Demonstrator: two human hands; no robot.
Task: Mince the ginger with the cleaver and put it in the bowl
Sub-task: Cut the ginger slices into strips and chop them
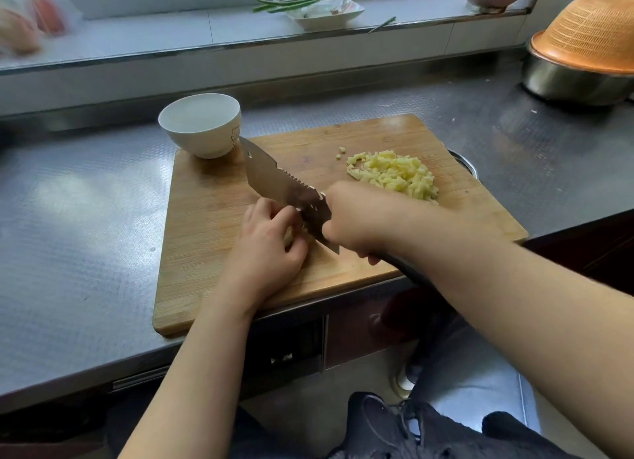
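Observation:
A wooden cutting board [212,225] lies on the steel counter. On its far right sits a pile of minced yellow ginger [394,175]. My right hand [356,221] grips the handle of the cleaver [274,180], whose blade runs toward the far left with its edge down on the board. My left hand [267,245] has its fingers curled over a small piece of ginger [296,230], held against the blade's left side and mostly hidden. An empty white bowl [200,123] stands at the board's far left corner.
The steel counter [85,218] stretches left of the board. An orange colander over a metal basin [583,60] stands at the far right. A white dish with green stalks [322,10] sits on the window ledge. Below are my legs and shoes.

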